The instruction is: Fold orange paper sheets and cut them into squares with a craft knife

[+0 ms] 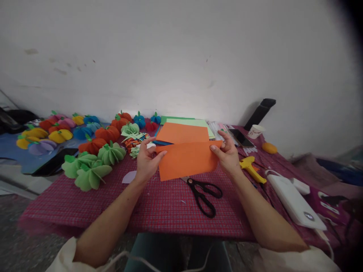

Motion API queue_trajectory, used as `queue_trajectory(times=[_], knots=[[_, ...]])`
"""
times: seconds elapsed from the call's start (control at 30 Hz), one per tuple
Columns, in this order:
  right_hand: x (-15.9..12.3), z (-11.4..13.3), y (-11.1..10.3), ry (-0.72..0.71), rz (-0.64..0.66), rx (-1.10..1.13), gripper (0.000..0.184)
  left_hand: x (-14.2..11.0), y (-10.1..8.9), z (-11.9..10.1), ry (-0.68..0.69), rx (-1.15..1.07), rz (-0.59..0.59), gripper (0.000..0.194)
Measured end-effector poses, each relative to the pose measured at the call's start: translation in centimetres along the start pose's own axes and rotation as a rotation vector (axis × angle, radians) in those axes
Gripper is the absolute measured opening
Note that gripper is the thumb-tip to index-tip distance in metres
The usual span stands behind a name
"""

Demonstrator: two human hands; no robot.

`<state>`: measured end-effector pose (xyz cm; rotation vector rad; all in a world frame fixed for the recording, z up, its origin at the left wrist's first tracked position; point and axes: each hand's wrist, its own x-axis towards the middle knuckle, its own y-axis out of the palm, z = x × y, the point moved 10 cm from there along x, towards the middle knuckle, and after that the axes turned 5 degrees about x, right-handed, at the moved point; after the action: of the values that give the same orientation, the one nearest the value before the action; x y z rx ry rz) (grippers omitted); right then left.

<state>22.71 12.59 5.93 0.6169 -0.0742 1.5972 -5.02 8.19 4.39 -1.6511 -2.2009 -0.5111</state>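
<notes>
An orange sheet of paper (188, 161) is held up by its two upper corners above the table. My left hand (148, 158) pinches its left corner between thumb and fingers. At the right corner, my right hand (227, 153) grips it the same way, thumb in front. Behind it lies another orange sheet (183, 132) on a stack with light green paper (210, 130) and green paper (181, 119). Black-handled scissors (202, 189) rest on the checked cloth below, their blades partly hidden by the held sheet.
Several paper pumpkins (90, 175) in many colours fill the left side, beside paper scraps (134, 142). To the right are a yellow glue gun (252, 170), a white power bank (295, 200), a phone (241, 138), a paper cup (256, 131) and a purple power strip (329, 206).
</notes>
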Motion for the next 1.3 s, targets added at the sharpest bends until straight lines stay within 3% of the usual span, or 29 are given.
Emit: queue_trajectory(times=[0.1,0.27,0.43,0.63,0.77,0.97,1.13,1.23,1.3], knots=[[0.1,-0.4,-0.1,0.035,-0.007,0.03,0.058,0.1,0.1,0.4,-0.035,0.011,0.016,0.053],[0.2,-1.3,-0.5,0.105,-0.04,0.055,0.06,0.3,0.5,1.9,-0.109,-0.053,0.058,0.023],[0.3,-2.6,-0.8,0.177,-0.03,0.066,0.059,0.4,0.4,2.6,-0.136,-0.086,0.051,0.016],[0.1,-3.2,-0.7,0.232,-0.004,0.082,0.057,0.4,0.1,3.3,-0.143,-0.063,0.043,0.016],[0.1,-3.9,-1.3,0.286,-0.061,0.11,0.056,0.5,0.2,3.2,-0.201,-0.071,0.06,0.023],[0.4,-4.9,-3.8,0.269,-0.263,0.201,0.041,-0.8,4.3,1.4,-0.292,-0.398,0.328,0.074],[-0.5,-5.4,-2.4,0.243,-0.324,0.284,0.036,-4.3,8.5,3.0,-0.37,-0.411,0.448,0.061],[-1.3,-5.4,-0.5,0.231,-0.315,0.317,0.035,-5.5,9.9,3.8,-0.421,-0.425,0.346,0.054],[-1.7,-5.4,0.4,0.223,-0.302,0.343,0.035,-5.5,9.8,3.7,-0.406,-0.443,0.214,0.051]])
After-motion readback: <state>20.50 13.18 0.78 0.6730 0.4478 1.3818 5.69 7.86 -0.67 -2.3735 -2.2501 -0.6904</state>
